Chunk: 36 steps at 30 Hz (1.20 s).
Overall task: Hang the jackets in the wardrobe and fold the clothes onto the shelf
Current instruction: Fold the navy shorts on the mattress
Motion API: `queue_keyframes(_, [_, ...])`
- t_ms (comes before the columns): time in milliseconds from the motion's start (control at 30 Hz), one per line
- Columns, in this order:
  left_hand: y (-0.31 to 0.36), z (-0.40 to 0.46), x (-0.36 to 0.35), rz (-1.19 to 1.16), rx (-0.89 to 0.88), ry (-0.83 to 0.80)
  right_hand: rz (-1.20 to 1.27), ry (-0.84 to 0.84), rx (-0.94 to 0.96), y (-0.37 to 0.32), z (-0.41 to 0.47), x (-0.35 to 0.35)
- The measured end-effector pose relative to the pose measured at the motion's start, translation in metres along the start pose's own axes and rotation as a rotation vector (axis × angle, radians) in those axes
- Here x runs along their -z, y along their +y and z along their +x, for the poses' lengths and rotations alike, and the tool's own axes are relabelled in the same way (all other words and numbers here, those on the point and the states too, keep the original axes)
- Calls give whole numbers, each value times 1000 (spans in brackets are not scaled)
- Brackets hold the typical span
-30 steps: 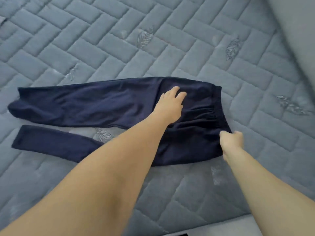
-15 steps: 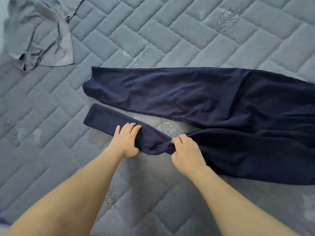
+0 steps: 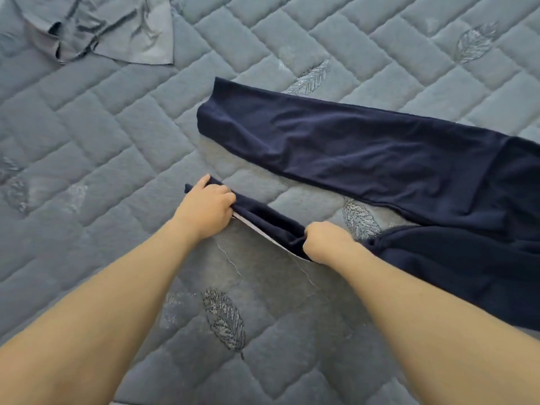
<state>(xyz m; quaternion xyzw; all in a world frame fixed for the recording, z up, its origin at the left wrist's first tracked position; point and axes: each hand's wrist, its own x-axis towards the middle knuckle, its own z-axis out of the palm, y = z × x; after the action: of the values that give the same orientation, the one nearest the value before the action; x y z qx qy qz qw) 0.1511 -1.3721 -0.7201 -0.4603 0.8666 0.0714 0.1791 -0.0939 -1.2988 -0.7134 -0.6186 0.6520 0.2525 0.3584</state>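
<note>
head view, nearest first: two bare forearms reach in from the bottom edge over a grey-blue quilted mattress (image 3: pixel 102 147) stitched in a brick pattern with feather shapes. the left hand (image 3: pixel 206 210) is closed around the cuff end of the near leg of a pair of dark navy trousers (image 3: pixel 380 159), fingers curled over the cloth and thumb on the far side. the right hand (image 3: pixel 325 241) is closed on the same leg further along, towards the seat, with its fingers tucked under the fabric so their tips are hidden. between the two hands the leg is bunched into a narrow band and raised a little off the mattress; a pale strip, which looks like the inside of the cloth, shows along its near edge. to the right of the right hand the trousers widen into the seat, which runs off the right edge of the picture. beyond the hands the other leg lies flat on the mattress, well apart from the gripped one at the cuff and joining it at the right, with its cuff pointing up and left. farthest away, in the top left corner, a crumpled grey garment (image 3: pixel 117 27) lies on the mattress, well apart from the trousers.
</note>
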Motion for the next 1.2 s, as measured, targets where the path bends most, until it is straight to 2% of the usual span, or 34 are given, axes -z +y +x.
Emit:
queue_keyframes(67, [-1,-23,19,-46,92,-316,1,-307,32,-7,-13,17])
queue_keyframes(100, [-4,-33,27,-69,144,-418,-17,-383,37,-10,-21,26])
queue_keyframes(167, [-15,-49,39,-97,248,-470,77,-364,28,-10,-29,37])
queue_keyframes(233, [-27,-61,40,-62,381,-488,126,-164,47,-5,-26,37])
queue_keyframes(333, [-34,-61,25,64,478,-520,-122,217,41,11,-20,26])
queue_keyframes(400, [-25,-54,9,-71,410,-429,-254,449,62,17,-16,17])
queue_keyframes(433, [-17,-51,2,-159,346,-352,-263,519,113,18,-15,11])
queue_keyframes(467, [-8,-48,-6,-208,260,-266,-256,509,184,17,-15,3])
queue_keyframes(567, [20,-53,-31,-151,51,-71,-264,267,314,5,-19,-34])
queue_keyframes(667, [27,-71,-38,-74,-34,12,-282,210,253,-9,-25,-54])
queue_keyframes(733, [26,-88,-33,-15,-133,82,-335,89,209,-21,-33,-56])
queue_keyframes(767, [28,-99,-31,28,-187,35,-369,-12,186,-28,-38,-57])
queue_keyframes(800, [32,-111,-30,68,-229,-119,-414,-131,167,-36,-44,-56])
queue_keyframes(833, [38,-124,-28,80,-235,-356,-453,-279,147,-43,-50,-52])
queue_keyframes(900, [43,-142,-31,12,-101,-722,-325,-556,36,-54,-54,-37])
queue_keyframes(933, [39,-142,-29,-93,22,-756,-169,-587,-16,-56,-50,-28])
queue_keyframes(967, [35,-138,-28,-200,129,-661,-26,-512,-37,-55,-44,-21])
queue_keyframes(1000, [28,-130,-26,-263,211,-484,68,-338,-36,-52,-35,-15])
queue_keyframes(1067, [14,-106,-29,-227,335,-134,-28,104,3,-42,-18,-8])
queue_keyframes(1100, [10,-98,-32,-180,384,-54,-145,227,37,-40,-11,-10])
queue_keyframes(1200, [4,-74,-39,-108,414,-138,-298,308,68,-27,8,-16])
